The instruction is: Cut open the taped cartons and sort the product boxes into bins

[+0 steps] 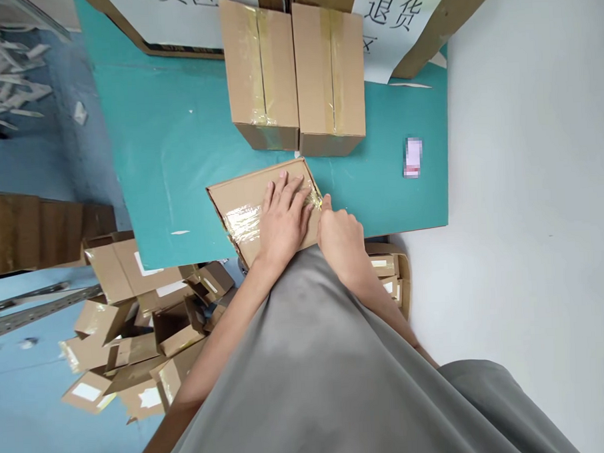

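A flat cardboard box (235,196) with shiny clear tape across its top lies at a slant by the table's near edge, against my grey clothing. My left hand (284,220) rests flat on the box top, fingers stretched out and slightly apart. At the box's right edge, my right hand (340,241) is closed in a fist, its index finger pointing forward by the taped corner. A tiny yellow bit shows at that fingertip; whatever the fist holds is hidden.
Two taped cartons (260,68) (329,78) stand side by side on the green table (168,139). Behind them are larger boxes with paper signs (397,15). A small pixelated item (412,157) lies at right. Opened boxes (137,340) are heaped on the floor at left; a white wall (535,176) is right.
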`<state>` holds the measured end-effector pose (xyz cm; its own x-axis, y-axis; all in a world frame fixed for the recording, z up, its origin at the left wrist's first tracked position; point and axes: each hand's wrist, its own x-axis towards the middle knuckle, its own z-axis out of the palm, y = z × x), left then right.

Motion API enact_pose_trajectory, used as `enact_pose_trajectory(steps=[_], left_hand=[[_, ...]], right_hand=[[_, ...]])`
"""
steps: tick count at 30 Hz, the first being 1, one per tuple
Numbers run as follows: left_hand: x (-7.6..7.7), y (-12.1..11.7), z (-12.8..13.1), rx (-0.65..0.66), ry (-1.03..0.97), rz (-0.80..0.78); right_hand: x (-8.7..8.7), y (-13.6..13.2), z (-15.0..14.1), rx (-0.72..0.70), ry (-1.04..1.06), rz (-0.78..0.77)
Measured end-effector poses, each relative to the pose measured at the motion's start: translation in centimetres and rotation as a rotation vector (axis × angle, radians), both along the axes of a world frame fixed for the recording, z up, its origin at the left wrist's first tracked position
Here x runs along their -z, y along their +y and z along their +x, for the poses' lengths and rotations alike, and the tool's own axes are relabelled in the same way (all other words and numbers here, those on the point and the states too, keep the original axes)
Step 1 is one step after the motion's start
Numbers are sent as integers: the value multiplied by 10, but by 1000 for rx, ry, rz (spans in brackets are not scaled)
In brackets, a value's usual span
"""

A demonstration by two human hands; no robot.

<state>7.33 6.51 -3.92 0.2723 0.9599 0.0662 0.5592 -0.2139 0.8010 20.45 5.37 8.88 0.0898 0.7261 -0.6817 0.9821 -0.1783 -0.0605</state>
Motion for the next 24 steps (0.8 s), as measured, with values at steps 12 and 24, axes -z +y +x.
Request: enact_pose_trajectory(steps=[12,24], left_hand=[[1,-3,0,8,23,14],[-2,-8,1,80,260,68]], right_hand=[[-4,-17,3,13,12,24],[0,-16,2,49,33,37]])
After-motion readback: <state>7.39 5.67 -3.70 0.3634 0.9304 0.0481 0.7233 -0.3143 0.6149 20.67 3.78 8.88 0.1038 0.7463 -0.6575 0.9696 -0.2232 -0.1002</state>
